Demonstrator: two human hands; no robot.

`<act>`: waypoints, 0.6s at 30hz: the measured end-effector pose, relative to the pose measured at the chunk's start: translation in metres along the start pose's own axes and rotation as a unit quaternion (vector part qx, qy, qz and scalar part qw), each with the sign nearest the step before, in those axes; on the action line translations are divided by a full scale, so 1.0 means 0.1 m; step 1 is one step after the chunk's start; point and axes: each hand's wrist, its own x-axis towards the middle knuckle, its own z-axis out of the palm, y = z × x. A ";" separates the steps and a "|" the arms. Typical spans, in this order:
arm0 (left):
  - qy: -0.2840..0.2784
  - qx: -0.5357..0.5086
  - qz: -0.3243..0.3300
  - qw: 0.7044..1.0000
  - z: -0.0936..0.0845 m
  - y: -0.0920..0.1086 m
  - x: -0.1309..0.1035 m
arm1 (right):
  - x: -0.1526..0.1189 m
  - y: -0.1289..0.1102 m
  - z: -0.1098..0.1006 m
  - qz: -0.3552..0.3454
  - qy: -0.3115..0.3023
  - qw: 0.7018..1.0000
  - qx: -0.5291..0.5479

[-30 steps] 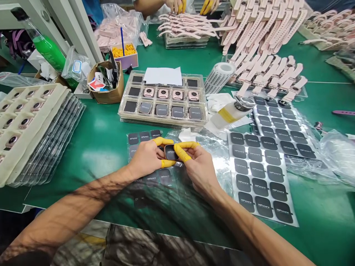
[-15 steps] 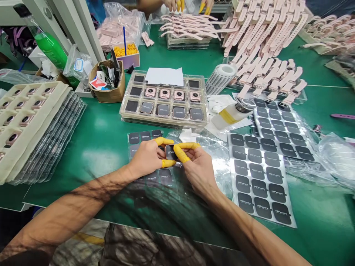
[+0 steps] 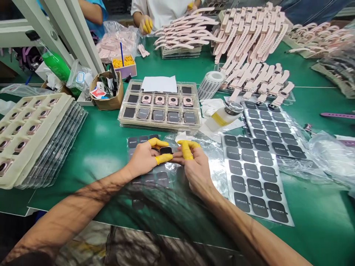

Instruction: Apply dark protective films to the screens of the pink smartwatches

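Yellow finger covers are on both hands. My left hand grips a small square watch body by its edges, its dark face tilted. Close to its right side is my right hand, thumb and forefinger pressed together; whether something thin is between them is too small to tell. Its other fingers reach toward the watch body. Beneath the hands lies a clear sheet of dark square films. Beyond them a plastic tray holds pink watch bodies and dark film-covered squares.
Silver sheets of dark labels lie right, near a white bottle. Stacked trays stand left, a cardboard box behind. Pink straps are piled at the back, where a person in white works.
The watch body has tilted, and my right hand has drawn slightly away from it. The view has shifted, showing more of the people across the table.
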 end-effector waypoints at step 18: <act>0.171 0.520 0.104 0.830 -1.34 0.82 0.75 | -0.08 0.26 0.01 -0.408 -0.263 0.744 -0.460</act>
